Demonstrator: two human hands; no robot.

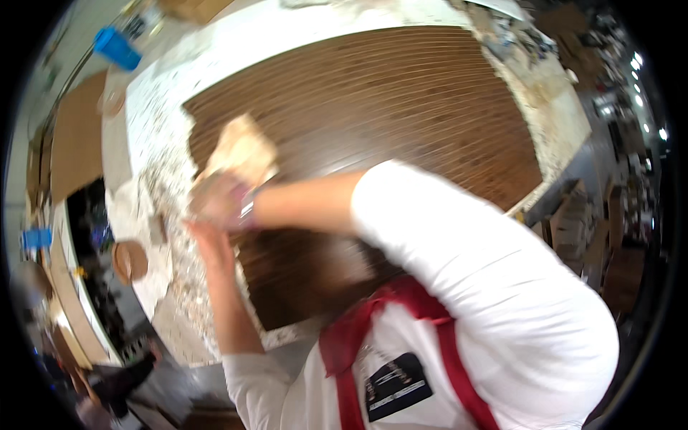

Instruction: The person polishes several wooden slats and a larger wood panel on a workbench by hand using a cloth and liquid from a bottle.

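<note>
A dark brown wood panel (373, 93) with grooves between its planks lies on a white, stained work surface (161, 107). My right arm reaches across to the panel's left edge, where my right hand (221, 199), blurred by motion, is closed on a crumpled tan cloth (246, 152) that rests on the wood. A pale, shiny band shows at that wrist. My left hand (208, 240) is right beside the right one, over the stained margin near the panel's left edge. Its fingers are smeared and partly covered, so their pose is unclear.
Far left stands a blue cup (117, 49). A round brown container (130, 261) sits on paper left of my hands. Cardboard (79, 136) lies beyond the table's left side. Clutter (512, 36) covers the far right corner. Another person (118, 380) is at lower left.
</note>
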